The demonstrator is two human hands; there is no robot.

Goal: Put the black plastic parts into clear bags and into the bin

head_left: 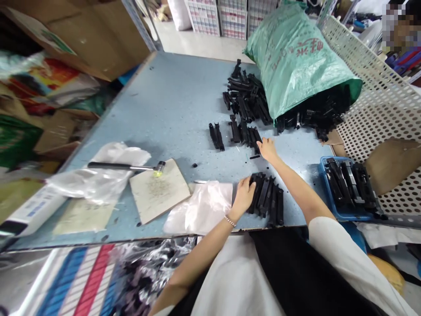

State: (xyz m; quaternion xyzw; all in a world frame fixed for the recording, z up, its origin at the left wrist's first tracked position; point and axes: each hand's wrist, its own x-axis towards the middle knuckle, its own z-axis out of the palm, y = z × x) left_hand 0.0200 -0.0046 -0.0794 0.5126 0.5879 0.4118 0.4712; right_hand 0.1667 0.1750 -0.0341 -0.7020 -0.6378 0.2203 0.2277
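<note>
My left hand (244,193) rests with curled fingers against the left end of a row of black plastic parts (269,199) lined up near the table's front edge. My right hand (268,149) reaches further out and touches a small group of black plastic parts (245,134) lying on the blue table (171,109); its fingers are partly hidden, so a grip is unclear. A larger heap of the same black parts (246,96) spills from a green woven sack (292,57) at the back right.
A blue tray (329,193) holding black parts sits at the right edge. A hammer (125,166) lies on clear plastic bags (98,180) beside a worn board (158,188). Another clear bag (204,206) lies by my left hand. A perforated white panel (378,101) bounds the right; cardboard boxes (85,30) stand left.
</note>
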